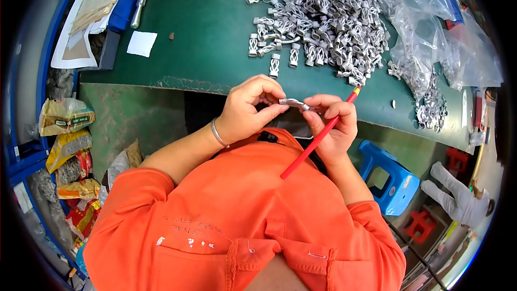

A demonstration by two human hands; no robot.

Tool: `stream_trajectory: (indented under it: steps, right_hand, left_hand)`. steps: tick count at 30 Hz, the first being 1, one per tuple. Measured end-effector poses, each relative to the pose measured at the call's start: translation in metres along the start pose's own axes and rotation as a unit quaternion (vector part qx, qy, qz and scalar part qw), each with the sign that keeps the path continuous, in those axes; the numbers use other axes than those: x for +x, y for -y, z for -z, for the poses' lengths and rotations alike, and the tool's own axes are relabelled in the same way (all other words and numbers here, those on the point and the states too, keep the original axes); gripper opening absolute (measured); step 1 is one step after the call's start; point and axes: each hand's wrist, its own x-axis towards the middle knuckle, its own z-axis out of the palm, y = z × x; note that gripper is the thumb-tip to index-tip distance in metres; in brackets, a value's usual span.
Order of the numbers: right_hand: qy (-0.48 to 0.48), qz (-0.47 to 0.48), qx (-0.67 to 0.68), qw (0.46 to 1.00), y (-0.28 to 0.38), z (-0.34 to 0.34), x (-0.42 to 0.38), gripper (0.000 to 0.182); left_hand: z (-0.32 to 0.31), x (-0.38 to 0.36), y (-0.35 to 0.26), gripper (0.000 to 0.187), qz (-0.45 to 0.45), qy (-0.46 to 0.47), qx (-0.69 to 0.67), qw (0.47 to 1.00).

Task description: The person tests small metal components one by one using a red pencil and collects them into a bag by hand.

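Note:
My left hand [252, 103] pinches one end of a small grey metal part [294, 103] with open, looped sides. The fingertips of my right hand [336, 121] are closed at the part's other end. A red pencil-like stick [308, 154] with a yellow tip runs through the right hand, its tip towards the table and its long end over my orange shirt. Just beyond my hands, a single matching metal part [274, 65] lies on the green table [199, 27], near a large heap of such parts [328, 16].
Clear plastic bags [417, 43] of small metal pieces lie on the right of the table. Papers [99, 0] and a white slip [141, 43] are at the left. A blue stool [396, 183] stands below the table's right side; another person [463, 199] is farther right.

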Motion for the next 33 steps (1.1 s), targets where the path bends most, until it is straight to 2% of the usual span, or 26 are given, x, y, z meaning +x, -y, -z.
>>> stream_trajectory:
  steps: [3, 5, 6, 8, 10, 15, 17, 18, 20, 24, 26, 27, 29, 31, 33]
  right_hand:
    - [-0.012, 0.012, -0.03, 0.999, -0.001, 0.003, 0.0, 0.031]
    - [-0.007, 0.016, -0.025, 1.0, 0.0, 0.001, 0.002, 0.031]
    - [-0.017, -0.004, -0.002, 1.0, 0.001, -0.002, 0.002, 0.03]
    - [-0.028, -0.024, 0.021, 0.999, 0.002, -0.003, 0.003, 0.029]
    - [-0.056, -0.149, 0.138, 0.977, 0.003, -0.001, 0.003, 0.025]
    - [-0.037, -0.193, 0.164, 0.967, -0.007, 0.005, -0.002, 0.023]
    - [-0.029, -0.139, 0.179, 0.974, -0.014, 0.005, -0.003, 0.025]
    - [-0.029, -0.139, 0.18, 0.973, -0.013, 0.003, -0.002, 0.025]
    - [-0.058, -0.07, 0.127, 0.988, -0.01, -0.001, 0.0, 0.029]
    - [-0.037, -0.02, 0.1, 0.994, -0.001, 0.001, -0.001, 0.033]
    - [-0.005, -0.016, 0.055, 0.998, -0.002, 0.006, -0.005, 0.033]
    - [0.03, -0.011, 0.01, 0.999, -0.001, 0.007, -0.006, 0.032]
    - [0.007, -0.041, 0.019, 0.999, -0.003, 0.005, -0.004, 0.03]
    - [0.024, -0.028, -0.127, 0.991, -0.006, 0.009, 0.0, 0.029]
    - [0.018, 0.077, -0.228, 0.97, -0.012, 0.006, 0.018, 0.027]
  left_hand:
    - [0.0, -0.001, -0.003, 0.019, 0.02, -0.003, -0.023, 1.0]
    - [0.001, 0.0, -0.007, 0.02, 0.094, 0.0, -0.053, 0.994]
    - [0.0, 0.001, -0.008, 0.02, 0.096, 0.001, -0.053, 0.994]
    - [-0.006, 0.003, -0.009, 0.023, 0.049, -0.066, -0.099, 0.992]
    - [-0.005, 0.003, -0.008, 0.022, 0.042, -0.061, -0.091, 0.993]
    - [-0.004, 0.0, -0.011, 0.021, 0.056, -0.026, -0.108, 0.992]
    - [-0.004, 0.0, -0.015, 0.021, 0.004, -0.002, -0.047, 0.999]
    - [-0.004, 0.001, -0.016, 0.021, 0.005, -0.002, -0.047, 0.999]
    - [-0.004, 0.003, -0.018, 0.02, -0.036, 0.008, 0.023, 0.999]
    - [-0.002, 0.002, -0.015, 0.017, -0.024, 0.0, 0.063, 0.998]
    - [0.002, 0.003, -0.017, 0.017, -0.099, 0.039, 0.173, 0.979]
    - [0.001, 0.001, -0.018, 0.018, -0.092, 0.035, 0.178, 0.979]
    - [0.003, -0.003, -0.016, 0.016, -0.075, 0.056, 0.209, 0.973]
    - [0.003, -0.005, -0.019, 0.015, -0.06, 0.052, 0.226, 0.971]
    - [0.002, -0.004, -0.019, 0.014, -0.045, 0.051, 0.243, 0.968]
